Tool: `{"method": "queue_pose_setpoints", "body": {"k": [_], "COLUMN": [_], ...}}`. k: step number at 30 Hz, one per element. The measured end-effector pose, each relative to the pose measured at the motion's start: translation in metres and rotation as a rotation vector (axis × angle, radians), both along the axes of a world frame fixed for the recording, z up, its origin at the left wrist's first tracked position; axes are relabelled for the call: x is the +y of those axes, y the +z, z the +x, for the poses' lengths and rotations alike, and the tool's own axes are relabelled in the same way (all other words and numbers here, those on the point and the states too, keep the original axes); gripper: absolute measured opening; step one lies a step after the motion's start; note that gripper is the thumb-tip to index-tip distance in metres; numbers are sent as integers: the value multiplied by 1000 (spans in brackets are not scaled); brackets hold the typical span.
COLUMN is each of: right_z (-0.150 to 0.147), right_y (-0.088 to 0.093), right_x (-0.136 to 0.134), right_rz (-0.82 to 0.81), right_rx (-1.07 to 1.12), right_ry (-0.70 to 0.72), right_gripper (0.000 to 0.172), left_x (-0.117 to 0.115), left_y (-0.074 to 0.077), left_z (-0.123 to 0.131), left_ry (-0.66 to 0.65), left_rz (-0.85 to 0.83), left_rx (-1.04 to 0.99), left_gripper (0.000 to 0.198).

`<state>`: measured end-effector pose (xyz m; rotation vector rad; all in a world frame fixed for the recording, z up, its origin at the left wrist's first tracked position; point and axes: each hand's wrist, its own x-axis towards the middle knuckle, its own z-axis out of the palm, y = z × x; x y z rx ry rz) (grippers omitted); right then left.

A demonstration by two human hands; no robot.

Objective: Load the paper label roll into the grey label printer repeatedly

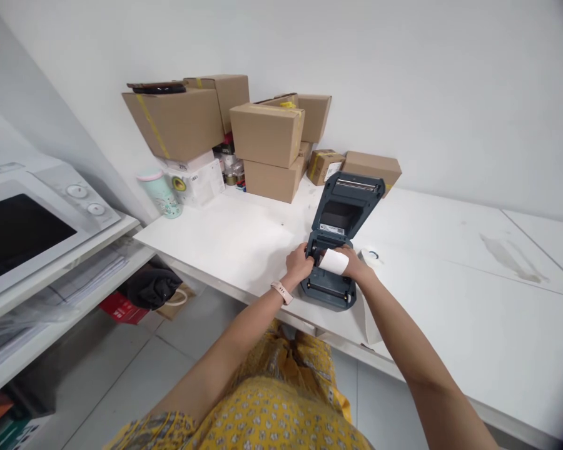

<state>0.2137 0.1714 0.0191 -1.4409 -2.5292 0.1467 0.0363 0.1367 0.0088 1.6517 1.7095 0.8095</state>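
Note:
A dark grey label printer (329,289) stands on the white table (244,240) with its lid (349,199) raised. My left hand (300,264) is closed on the printer's left side, its fingertips reaching over the wall into the bay. My right hand (353,262) is closed around a white paper roll (334,262) inside the bay. Part of the roll and several of my right fingers are hidden. A second white roll (372,257) lies on the table just right of the printer, partly behind my right arm.
Stacked cardboard boxes (268,136) stand against the wall, with a small box (325,166) behind the printer. A mint-green tumbler (162,195) is near the table's left edge. A microwave (42,219) sits on a shelf at left. White backing paper (371,322) hangs by the front edge.

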Motion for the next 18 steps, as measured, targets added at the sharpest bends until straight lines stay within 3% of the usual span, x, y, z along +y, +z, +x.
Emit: {"method": "queue_pose_setpoints", "body": {"k": [4,8,11,14,18], "right_z": [8,9,8,7,0], "right_y": [4,12,14,10,2], "right_x": [-3,-20,-45,-78,-117], "right_rz": [-79,-96,-111,-89,14], "right_rx": [-37,28,196,306,291], "right_ry": [83,201,268,225,118], "right_gripper": [23,32,35,36,39], "left_x": [0,-2,-4,-4,-4], "left_y": [1,4,7,6,4], "left_z": [0,0,0,0,1], "left_ry": [6,8,17,25,30], "left_rz": [-8,-15,-24,-16,-15], "left_rx": [-1,-1,-1,-15,-44], "left_gripper": [52,51,50,50,48]}}
